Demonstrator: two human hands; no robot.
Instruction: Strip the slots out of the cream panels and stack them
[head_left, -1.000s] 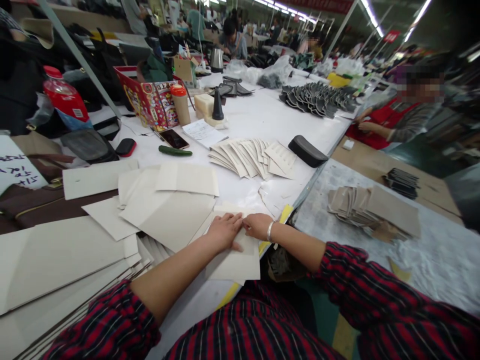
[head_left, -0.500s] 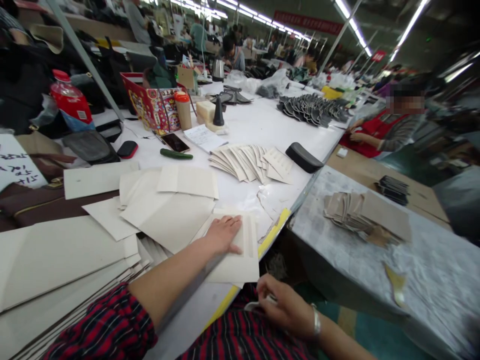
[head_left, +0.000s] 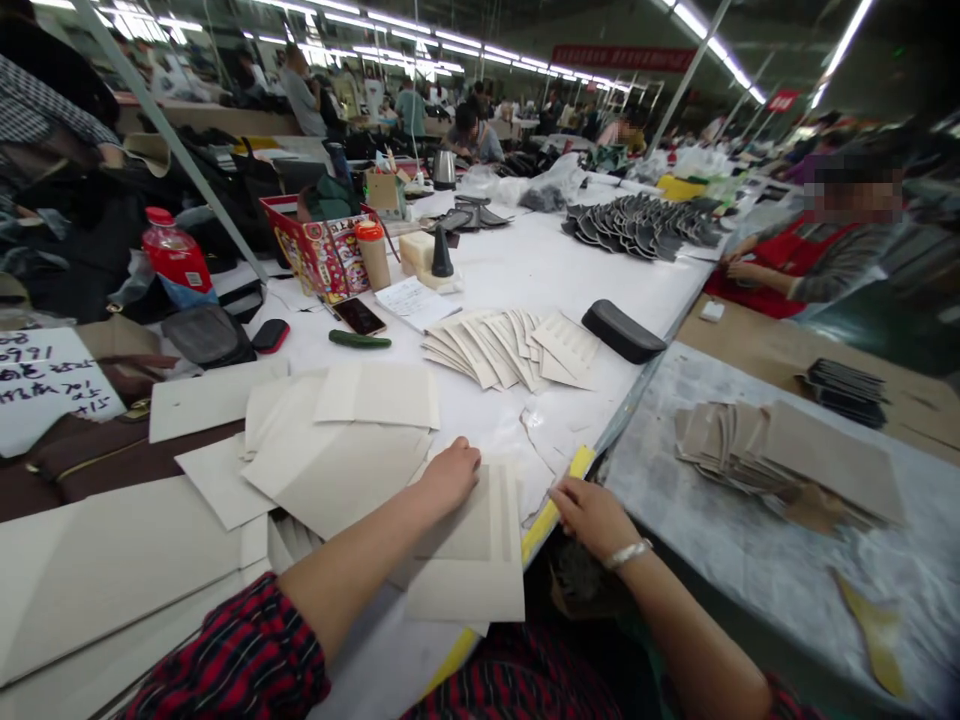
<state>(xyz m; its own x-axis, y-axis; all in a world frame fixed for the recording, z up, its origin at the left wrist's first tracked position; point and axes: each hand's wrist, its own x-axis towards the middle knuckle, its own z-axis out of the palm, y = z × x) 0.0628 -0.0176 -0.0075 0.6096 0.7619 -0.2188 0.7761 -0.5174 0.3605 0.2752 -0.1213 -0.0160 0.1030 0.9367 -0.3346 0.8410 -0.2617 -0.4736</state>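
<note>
A pale beige panel (head_left: 465,595) with a strip-lined smaller piece lying on it sits at the table's front edge. My left hand (head_left: 448,478) is at the panel's upper left corner, its fingers curled down and closed; what they grip is hidden. By the yellow-taped table edge (head_left: 538,530), to the right of the panel, is my right hand (head_left: 596,515). Its fingers are pinched together, and whatever is between them cannot be made out. A bracelet circles that wrist. Overlapping beige panels (head_left: 345,460) lie left of my left hand.
A fanned row of beige pieces (head_left: 487,345) and a black case (head_left: 622,330) lie ahead. A cucumber (head_left: 360,340), phone (head_left: 358,316) and red bag (head_left: 322,255) are farther left. Brown panels (head_left: 825,460) lie on the right-hand table, beyond which a person in red (head_left: 787,260) sits.
My left hand has gone from lying flat on the panel to curled at its upper corner. My right hand has risen from my lap to the table edge; the white strip in it no longer shows.
</note>
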